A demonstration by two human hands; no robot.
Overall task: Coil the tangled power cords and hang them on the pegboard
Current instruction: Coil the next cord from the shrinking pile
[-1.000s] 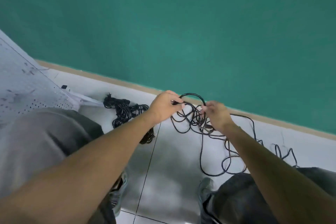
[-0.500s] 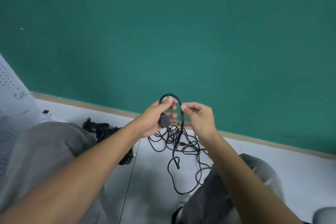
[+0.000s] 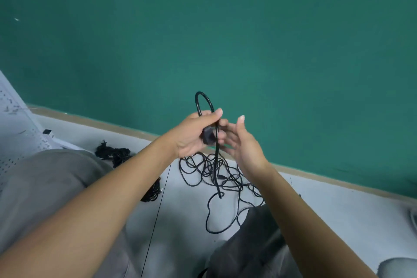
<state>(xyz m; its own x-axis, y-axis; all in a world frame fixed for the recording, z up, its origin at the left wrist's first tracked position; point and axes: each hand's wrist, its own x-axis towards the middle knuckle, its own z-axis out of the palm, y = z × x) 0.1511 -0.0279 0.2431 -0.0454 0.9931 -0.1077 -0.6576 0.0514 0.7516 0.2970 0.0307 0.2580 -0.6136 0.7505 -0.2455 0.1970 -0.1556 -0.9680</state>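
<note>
We find the left hand (image 3: 191, 135) gripping the black plug end (image 3: 208, 136) of a thin black power cord (image 3: 217, 165), thumb and fingers curled round it, with one small loop (image 3: 203, 101) standing above the fist. The right hand (image 3: 242, 144) hovers just beside it, fingers relaxed and mostly straight, holding nothing. The cord hangs down to a loose tangle (image 3: 216, 174) on the white tiled floor (image 3: 327, 207) between the knees. In our judgement, the first loop is being formed: each further turn should match it in size, with the right hand feeding slack and easing out crossings before they tighten. We count one cord in hand, one dark bundle of cords (image 3: 117, 156) on the floor to the left, and one white perforated pegboard (image 3: 15, 128) at far left.
</note>
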